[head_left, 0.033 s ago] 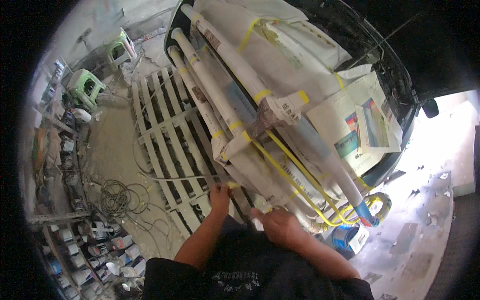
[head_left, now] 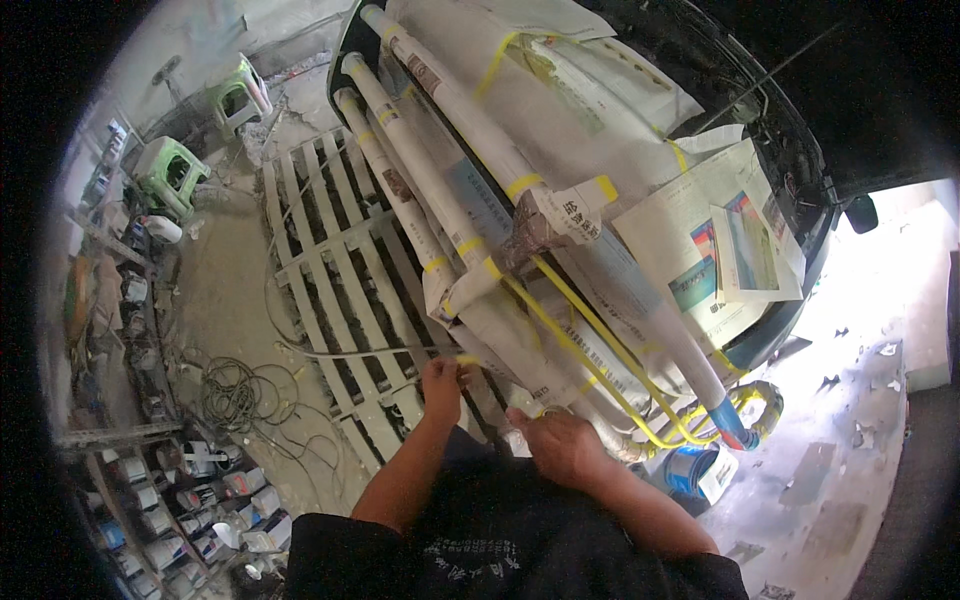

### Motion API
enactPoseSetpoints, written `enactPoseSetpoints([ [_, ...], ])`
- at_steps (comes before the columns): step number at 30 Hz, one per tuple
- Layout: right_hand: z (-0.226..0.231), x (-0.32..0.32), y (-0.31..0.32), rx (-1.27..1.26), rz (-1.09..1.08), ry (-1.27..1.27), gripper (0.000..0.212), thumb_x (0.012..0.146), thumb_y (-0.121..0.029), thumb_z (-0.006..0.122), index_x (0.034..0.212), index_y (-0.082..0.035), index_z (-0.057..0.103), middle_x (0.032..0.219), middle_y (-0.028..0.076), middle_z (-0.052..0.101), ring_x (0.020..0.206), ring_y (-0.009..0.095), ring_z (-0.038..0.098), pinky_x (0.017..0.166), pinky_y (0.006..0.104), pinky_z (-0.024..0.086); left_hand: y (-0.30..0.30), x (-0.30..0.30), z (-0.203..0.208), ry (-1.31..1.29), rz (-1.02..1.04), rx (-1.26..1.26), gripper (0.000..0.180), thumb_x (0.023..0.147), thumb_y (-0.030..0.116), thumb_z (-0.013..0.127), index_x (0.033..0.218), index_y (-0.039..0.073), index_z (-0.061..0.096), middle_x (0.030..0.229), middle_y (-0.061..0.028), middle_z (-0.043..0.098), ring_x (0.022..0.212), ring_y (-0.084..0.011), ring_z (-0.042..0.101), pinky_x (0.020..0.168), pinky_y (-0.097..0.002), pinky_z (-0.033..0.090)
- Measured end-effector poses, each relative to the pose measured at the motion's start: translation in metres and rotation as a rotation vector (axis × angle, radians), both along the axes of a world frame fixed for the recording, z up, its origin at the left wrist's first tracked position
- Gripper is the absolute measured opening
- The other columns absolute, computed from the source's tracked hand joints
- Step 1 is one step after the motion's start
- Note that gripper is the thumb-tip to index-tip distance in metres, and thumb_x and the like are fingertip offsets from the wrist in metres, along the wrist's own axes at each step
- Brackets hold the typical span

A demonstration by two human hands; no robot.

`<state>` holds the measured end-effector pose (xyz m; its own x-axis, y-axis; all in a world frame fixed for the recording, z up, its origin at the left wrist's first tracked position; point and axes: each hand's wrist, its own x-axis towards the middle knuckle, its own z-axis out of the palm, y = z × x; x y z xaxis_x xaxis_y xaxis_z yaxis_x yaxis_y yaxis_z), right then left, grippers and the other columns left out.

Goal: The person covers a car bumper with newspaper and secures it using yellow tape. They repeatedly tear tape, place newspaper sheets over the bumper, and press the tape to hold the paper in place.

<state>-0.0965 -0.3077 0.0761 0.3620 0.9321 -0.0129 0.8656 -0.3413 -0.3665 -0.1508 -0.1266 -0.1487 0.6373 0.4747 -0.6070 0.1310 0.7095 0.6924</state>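
My left hand (head_left: 441,392) is closed in a pinch, and a short strip of yellow tape (head_left: 467,359) shows at its fingertips. To its right, my right hand (head_left: 565,448) is curled shut near the lower edge of the wrapped part; whatever it grips is hidden. Just ahead of both hands are long tubes (head_left: 480,130) wrapped in printed paper and bound with yellow tape. They run away from me along a vehicle body (head_left: 560,90) masked in paper. Two yellow bars (head_left: 590,370) slant down to the right, past my right hand.
A slatted pallet (head_left: 320,250) lies on the floor at left, with a coiled cable (head_left: 240,395) beside it. Two green stools (head_left: 172,178) stand farther off. Shelves of cans and boxes (head_left: 165,520) line the left side. A blue can (head_left: 690,472) sits at right.
My left hand and the bit of yellow tape at its fingertips have shifted slightly away from me. My right hand stays nearly in place.
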Motion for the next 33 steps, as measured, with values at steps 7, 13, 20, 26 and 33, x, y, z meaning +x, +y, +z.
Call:
enactPoseSetpoints([
  [7,-0.007,0.004,-0.015,-0.006,-0.107,-0.020,0.040,0.080,-0.004,0.058,0.120,-0.002,0.058,0.072,0.012,0.058,0.064,0.030,0.059,0.057,0.0402,0.049,-0.010,0.046,-0.014,-0.253,0.242,-0.310,0.023,0.093,0.015,0.060,0.105,0.007,0.042,0.105,-0.0108,0.054,0.102,-0.0266,0.058,0.084,-0.0422,0.049],
  [13,-0.007,0.006,-0.026,0.032,-0.156,-0.016,0.035,0.082,-0.006,0.060,0.117,-0.003,0.060,0.073,0.014,0.059,0.066,0.031,0.061,0.058,0.0411,0.051,0.012,0.032,-0.059,-0.212,0.157,-0.307,0.021,0.093,0.014,0.059,0.108,0.007,0.048,0.099,-0.0089,0.058,0.091,-0.0240,0.057,0.077,-0.0380,0.047],
  [20,-0.010,0.008,-0.025,0.085,-0.200,0.055,0.034,0.082,-0.006,0.060,0.116,-0.002,0.060,0.075,0.014,0.061,0.068,0.032,0.062,0.061,0.0413,0.052,0.015,0.028,-0.004,-0.192,0.238,-0.368,0.010,0.094,0.010,0.055,0.102,0.005,0.055,0.095,-0.0100,0.059,0.091,-0.0220,0.057,0.079,-0.0391,0.048],
  [26,-0.013,0.010,-0.022,-0.010,-0.136,0.057,0.036,0.083,-0.008,0.057,0.118,-0.003,0.059,0.077,0.014,0.062,0.070,0.032,0.063,0.062,0.0421,0.052,0.006,0.060,-0.033,-0.243,0.183,-0.428,0.027,0.089,0.003,0.060,0.111,0.003,0.044,0.102,-0.0134,0.054,0.091,-0.0234,0.057,0.078,-0.0382,0.051],
  [33,-0.011,0.011,-0.027,0.000,-0.141,0.050,0.043,0.080,-0.013,0.056,0.123,-0.005,0.056,0.080,0.013,0.063,0.074,0.032,0.063,0.065,0.0437,0.052,-0.003,0.077,-0.056,-0.187,0.229,-0.356,0.041,0.085,0.000,0.063,0.115,0.002,0.036,0.106,-0.0141,0.048,0.091,-0.0256,0.055,0.080,-0.0396,0.052],
])
